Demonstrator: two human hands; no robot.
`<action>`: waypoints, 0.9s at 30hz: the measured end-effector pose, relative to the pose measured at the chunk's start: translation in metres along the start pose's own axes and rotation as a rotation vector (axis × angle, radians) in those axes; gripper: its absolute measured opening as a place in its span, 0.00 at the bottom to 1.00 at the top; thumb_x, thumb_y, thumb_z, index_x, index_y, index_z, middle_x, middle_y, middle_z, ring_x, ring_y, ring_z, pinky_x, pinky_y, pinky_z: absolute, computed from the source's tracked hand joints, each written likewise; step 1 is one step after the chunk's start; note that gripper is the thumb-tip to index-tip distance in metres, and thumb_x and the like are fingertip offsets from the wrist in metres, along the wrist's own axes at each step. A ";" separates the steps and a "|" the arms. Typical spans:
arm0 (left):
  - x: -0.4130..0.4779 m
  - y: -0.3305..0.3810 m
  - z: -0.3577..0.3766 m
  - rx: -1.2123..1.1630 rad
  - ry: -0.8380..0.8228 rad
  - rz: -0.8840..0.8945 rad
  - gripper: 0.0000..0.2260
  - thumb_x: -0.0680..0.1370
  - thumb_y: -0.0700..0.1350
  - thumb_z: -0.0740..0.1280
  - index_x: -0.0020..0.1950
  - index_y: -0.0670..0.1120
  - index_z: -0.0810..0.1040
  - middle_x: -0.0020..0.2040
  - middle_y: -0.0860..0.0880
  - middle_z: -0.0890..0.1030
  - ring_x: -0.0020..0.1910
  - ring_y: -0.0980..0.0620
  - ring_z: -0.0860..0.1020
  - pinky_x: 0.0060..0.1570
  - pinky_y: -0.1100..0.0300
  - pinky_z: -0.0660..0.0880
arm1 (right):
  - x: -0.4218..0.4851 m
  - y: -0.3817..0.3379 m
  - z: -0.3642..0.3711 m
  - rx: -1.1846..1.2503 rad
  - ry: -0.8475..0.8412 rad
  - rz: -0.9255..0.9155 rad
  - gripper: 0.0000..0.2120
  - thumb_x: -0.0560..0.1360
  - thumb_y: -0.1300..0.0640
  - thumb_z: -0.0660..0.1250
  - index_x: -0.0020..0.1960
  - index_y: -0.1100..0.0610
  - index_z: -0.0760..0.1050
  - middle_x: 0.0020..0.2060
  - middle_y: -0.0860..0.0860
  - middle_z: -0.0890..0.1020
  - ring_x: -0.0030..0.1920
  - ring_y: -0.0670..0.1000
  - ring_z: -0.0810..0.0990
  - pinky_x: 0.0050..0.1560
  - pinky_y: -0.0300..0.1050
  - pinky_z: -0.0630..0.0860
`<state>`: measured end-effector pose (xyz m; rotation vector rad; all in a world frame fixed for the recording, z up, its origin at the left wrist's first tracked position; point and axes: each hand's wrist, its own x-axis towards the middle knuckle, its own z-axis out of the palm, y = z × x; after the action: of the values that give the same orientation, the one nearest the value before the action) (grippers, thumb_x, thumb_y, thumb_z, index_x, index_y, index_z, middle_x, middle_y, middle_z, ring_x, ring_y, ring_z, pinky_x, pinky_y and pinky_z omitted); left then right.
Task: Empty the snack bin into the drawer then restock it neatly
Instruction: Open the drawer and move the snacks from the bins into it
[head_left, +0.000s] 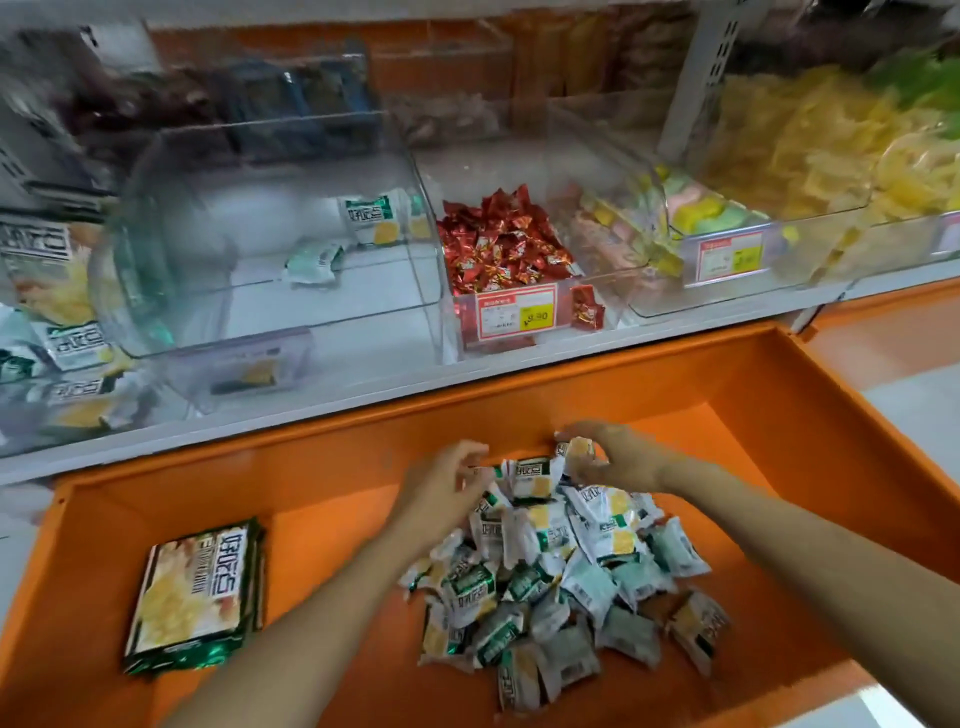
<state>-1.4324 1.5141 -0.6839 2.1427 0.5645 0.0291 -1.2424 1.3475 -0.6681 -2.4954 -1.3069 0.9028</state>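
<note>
Orange drawer (753, 415), lower frame, contains the packet pile (561, 571); right hand (618, 457) pinches one packet (579, 449); left hand (441, 483) grasp cannot be determined.

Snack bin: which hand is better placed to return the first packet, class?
Probably right: the right hand pinches a packet atop the pile; the left hand, nearer the snack bin, shows no clear hold.

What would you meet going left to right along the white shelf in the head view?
Near-empty clear plastic snack bin, red foil-wrapped sweets, pastel pink-and-yellow sweets, pale yellow crisps.
</note>
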 end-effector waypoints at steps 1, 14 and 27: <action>-0.003 0.009 -0.024 0.038 0.156 0.125 0.11 0.79 0.51 0.63 0.61 0.54 0.76 0.55 0.57 0.79 0.50 0.61 0.77 0.51 0.59 0.76 | -0.004 -0.023 -0.013 0.007 -0.005 -0.092 0.21 0.77 0.53 0.68 0.68 0.53 0.71 0.65 0.49 0.76 0.64 0.51 0.75 0.63 0.44 0.72; -0.043 -0.018 -0.254 0.753 0.682 0.348 0.18 0.78 0.52 0.56 0.58 0.45 0.79 0.61 0.44 0.78 0.67 0.42 0.71 0.67 0.45 0.62 | 0.094 -0.287 -0.135 0.086 0.240 -0.496 0.13 0.77 0.61 0.67 0.61 0.63 0.76 0.56 0.54 0.80 0.51 0.48 0.77 0.50 0.29 0.72; -0.034 -0.039 -0.271 0.725 0.726 0.487 0.18 0.78 0.45 0.58 0.65 0.42 0.76 0.66 0.45 0.76 0.69 0.46 0.70 0.71 0.49 0.62 | 0.231 -0.293 -0.114 -0.381 0.261 -0.019 0.26 0.71 0.49 0.72 0.65 0.57 0.72 0.61 0.58 0.76 0.61 0.59 0.75 0.58 0.47 0.73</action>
<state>-1.5387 1.7272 -0.5454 2.9287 0.4728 1.0449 -1.2768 1.7184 -0.5527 -2.7512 -1.5223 0.3265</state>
